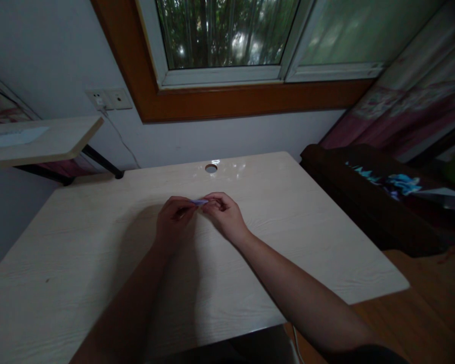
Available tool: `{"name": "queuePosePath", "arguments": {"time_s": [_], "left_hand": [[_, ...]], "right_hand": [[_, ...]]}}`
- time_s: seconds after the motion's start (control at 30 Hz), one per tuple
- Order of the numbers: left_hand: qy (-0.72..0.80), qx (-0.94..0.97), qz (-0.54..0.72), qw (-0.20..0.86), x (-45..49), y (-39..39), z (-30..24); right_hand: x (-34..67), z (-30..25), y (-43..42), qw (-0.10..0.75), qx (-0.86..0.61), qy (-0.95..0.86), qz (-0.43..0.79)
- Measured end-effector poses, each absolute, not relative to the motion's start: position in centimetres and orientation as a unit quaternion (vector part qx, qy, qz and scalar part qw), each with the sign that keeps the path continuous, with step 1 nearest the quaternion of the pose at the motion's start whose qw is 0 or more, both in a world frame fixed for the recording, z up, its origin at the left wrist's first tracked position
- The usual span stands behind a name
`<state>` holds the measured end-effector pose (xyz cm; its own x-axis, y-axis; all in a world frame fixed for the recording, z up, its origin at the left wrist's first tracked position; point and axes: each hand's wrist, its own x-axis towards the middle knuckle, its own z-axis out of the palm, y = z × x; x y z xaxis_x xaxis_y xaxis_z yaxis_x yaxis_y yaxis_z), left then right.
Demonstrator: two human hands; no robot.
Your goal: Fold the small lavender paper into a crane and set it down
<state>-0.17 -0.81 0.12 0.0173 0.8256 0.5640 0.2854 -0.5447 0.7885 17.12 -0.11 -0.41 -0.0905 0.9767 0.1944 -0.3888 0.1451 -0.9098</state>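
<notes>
Left hand: the person's left hand [176,215], fingers curled, tips pinching the left end of a small purple item [199,201].
Right hand: the person's right hand [223,212], thumb and fingers closed on the item's right end, other fingers bent.
Purple item: between the two hands, just above the desk or touching it, can't tell; too small to identify, any marking unreadable.
Desk: pale wood-grain desk [307,242], hands over its middle; round cable hole [211,168] near the far edge, beyond the hands.
Shelf: raised shelf [68,144] at far left on black legs, pale sheet [18,136] lying flat on it; print, if any, can't be made out.
Wall: socket plates [117,99], white plug in the left one, cable running down behind the desk.
Window: brown frame [227,103], greenery outside.
Right side: dark brown furniture [326,177] beside the desk, bright blue item [404,184] on or in it, can't tell which; pink-and-pale curtain [405,106] behind.
</notes>
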Motion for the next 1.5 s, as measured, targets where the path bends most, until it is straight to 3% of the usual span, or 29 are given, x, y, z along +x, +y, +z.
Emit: {"name": "queuePosePath", "arguments": {"time_s": [0.13,0.4,0.57,0.87,1.07,1.5], "left_hand": [[0.4,0.69,0.56,0.226,-0.1,-0.9,0.4],[0.388,0.704,0.555,0.214,-0.2,-0.7,0.2],[0.38,0.709,0.548,0.23,0.0,-0.9,0.5],[0.396,0.676,0.551,0.288,0.2,-1.1,0.2],[0.4,0.698,0.537,0.255,0.2,-1.3,0.8],[0.401,0.679,0.546,0.28,0.1,-1.0,0.3]], "right_hand": [[17.2,-0.5,-0.3,0.579,-0.335,-0.508,0.543],[18.1,0.6,-0.7,0.55,-0.376,-0.673,0.32],[18.4,1.1,-0.8,0.528,-0.371,-0.717,0.263],[18.3,0.9,-0.8,0.515,-0.365,-0.729,0.265],[18.3,0.9,-0.9,0.519,-0.374,-0.714,0.286],[17.7,0.6,-0.7,0.567,-0.382,-0.591,0.428]]}}
